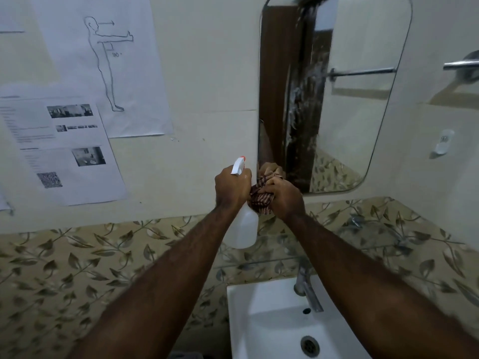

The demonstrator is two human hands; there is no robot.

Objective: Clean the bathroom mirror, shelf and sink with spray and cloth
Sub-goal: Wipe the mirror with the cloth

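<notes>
My left hand (231, 187) grips a white spray bottle (243, 229) by its neck, the red-tipped nozzle pointing up towards the wall. My right hand (283, 198) is closed on a bunched brown striped cloth (260, 200), held against the lower left corner of the wall mirror (357, 104). The two hands are almost touching. Streaks of white foam run down the mirror's middle. A thin glass shelf (259, 263) crosses the wall below the mirror. The white sink (261, 322) with a chrome tap (307, 291) sits below my arms.
Printed paper sheets (64, 151) are taped to the wall on the left. Leaf-patterned tiles (103, 255) cover the lower wall. A chrome towel bar (461, 64) and a small white hook (443, 145) are on the wall at the right.
</notes>
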